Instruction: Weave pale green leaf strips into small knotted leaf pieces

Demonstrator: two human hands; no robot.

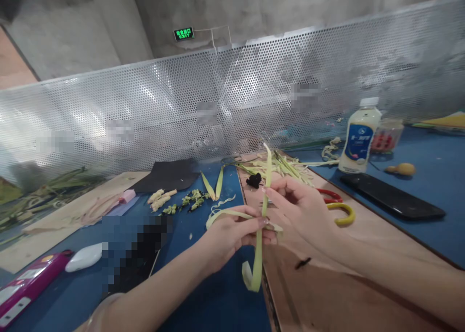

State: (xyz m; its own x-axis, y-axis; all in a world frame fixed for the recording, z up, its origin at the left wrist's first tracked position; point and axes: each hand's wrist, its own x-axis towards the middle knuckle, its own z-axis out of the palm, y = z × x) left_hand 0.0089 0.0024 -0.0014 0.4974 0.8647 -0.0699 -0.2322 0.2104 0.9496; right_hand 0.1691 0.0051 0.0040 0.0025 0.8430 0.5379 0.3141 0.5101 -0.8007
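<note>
"How are the hands posed?"
"Left hand (232,231) grips a long, flat, pale-green leaf strip (257,264) midway; right hand (304,207) pinches it higher."
"And the strip?"
"Nearly upright above the matte blue tabletop (218,308), lower end curled."

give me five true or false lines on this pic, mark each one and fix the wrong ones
1. The right hand and left hand both hold the strip. True.
2. The bottle lies on its side. False: the bottle stands upright.
3. The exit sign is lit green. True.
4. The strip's lower end is pressed flat on the table. False: the strip's lower end curls up below the left hand.
5. The bottle has a white cap. True.
</note>
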